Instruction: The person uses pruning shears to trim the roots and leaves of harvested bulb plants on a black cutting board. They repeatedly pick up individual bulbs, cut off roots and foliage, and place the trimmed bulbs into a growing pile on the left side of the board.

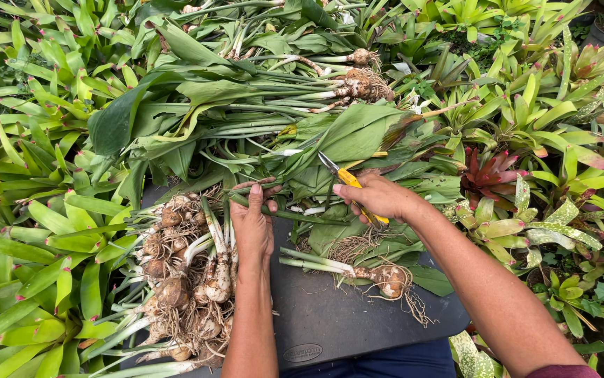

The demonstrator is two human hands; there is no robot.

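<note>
Green stem [274,210] lies across the dark bench [344,315], pinned under the left hand [253,224], whose fingers curl over it, apparently to steady it. Right hand [379,198] is clenched around yellow-handled pruners [347,180], blades near the foliage. Trimmed bulbs [183,280] are heaped left, one rooted bulb [388,278] right, bromeliads [43,231] all around.
</note>
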